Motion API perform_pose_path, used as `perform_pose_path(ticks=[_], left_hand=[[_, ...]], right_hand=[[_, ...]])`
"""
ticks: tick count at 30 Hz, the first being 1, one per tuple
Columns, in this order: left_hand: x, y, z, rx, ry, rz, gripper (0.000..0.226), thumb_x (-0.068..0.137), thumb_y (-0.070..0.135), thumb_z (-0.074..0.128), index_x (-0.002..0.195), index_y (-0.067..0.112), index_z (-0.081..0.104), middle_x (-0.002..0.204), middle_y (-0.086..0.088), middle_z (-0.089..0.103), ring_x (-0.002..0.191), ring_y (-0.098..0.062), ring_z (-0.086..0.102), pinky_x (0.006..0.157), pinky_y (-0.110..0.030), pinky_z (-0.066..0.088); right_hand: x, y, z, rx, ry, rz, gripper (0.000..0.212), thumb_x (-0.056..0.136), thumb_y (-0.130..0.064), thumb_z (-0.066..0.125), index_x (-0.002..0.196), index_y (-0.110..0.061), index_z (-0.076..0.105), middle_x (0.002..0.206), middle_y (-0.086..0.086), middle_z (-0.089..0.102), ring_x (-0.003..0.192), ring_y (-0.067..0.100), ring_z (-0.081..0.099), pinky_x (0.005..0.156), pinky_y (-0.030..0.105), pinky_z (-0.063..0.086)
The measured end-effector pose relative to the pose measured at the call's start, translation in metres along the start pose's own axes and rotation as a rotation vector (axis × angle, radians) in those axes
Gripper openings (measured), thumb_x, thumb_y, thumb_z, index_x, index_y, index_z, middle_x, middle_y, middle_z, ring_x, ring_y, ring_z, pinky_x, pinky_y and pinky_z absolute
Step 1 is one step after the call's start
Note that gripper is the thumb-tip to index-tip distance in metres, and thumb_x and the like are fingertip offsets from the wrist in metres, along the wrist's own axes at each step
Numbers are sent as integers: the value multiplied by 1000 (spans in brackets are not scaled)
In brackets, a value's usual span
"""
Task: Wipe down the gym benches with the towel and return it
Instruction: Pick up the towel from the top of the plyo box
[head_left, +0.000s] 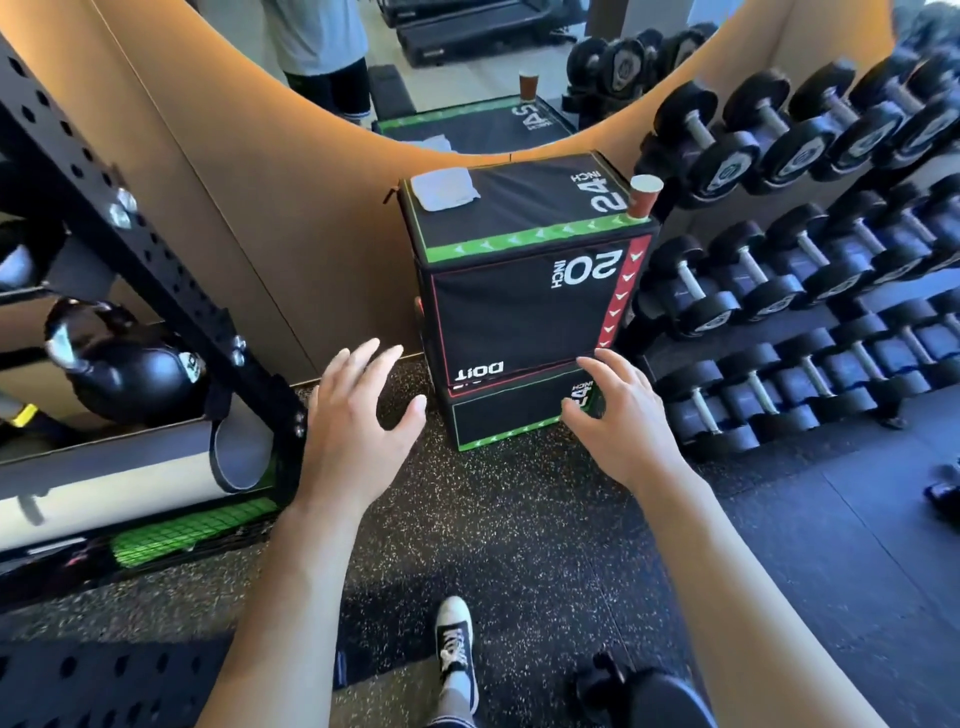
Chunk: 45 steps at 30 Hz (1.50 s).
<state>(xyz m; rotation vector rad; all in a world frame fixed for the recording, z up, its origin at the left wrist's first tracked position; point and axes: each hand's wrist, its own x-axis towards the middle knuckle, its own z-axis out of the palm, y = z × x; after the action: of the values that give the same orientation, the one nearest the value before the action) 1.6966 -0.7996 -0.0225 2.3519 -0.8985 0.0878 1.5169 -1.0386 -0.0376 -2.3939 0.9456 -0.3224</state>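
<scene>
Both hands, the left (358, 415) and the right (618, 421), hang spread and hold nothing, while the folded towel (444, 191) lies flat on the box (519, 306) well ahead, likelier the left's reach.

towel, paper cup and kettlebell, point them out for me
towel (444, 192), head view, middle of the folded white cloth on the box top
paper cup (643, 197), head view, its brown side wall
kettlebell (130, 376), head view, its round black body
</scene>
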Motion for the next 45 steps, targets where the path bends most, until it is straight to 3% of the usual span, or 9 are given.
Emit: perform_pose_path(ticks=[12, 20, 45], left_hand=[[169, -60, 9, -47, -42, 3, 59, 99, 40, 67, 154, 25, 52, 165, 4, 42, 157, -22, 25, 128, -51, 24], [243, -74, 39, -72, -70, -14, 59, 99, 38, 68, 154, 25, 53, 165, 3, 42, 157, -22, 26, 128, -50, 24], [462, -56, 139, 139, -42, -128, 59, 98, 38, 68, 153, 22, 53, 164, 0, 43, 156, -29, 30, 123, -55, 31]], right_hand=[[156, -53, 37, -2, 43, 38, 61, 95, -42, 66, 151, -27, 51, 164, -6, 37, 153, 17, 27, 123, 45, 26], [235, -52, 48, 6, 13, 72, 61, 94, -44, 66, 151, -28, 51, 165, -7, 36, 153, 17, 28, 123, 48, 30], [537, -16, 73, 25, -204, -191, 62, 96, -42, 65, 153, -24, 48, 166, -4, 34, 153, 20, 26, 120, 51, 32]])
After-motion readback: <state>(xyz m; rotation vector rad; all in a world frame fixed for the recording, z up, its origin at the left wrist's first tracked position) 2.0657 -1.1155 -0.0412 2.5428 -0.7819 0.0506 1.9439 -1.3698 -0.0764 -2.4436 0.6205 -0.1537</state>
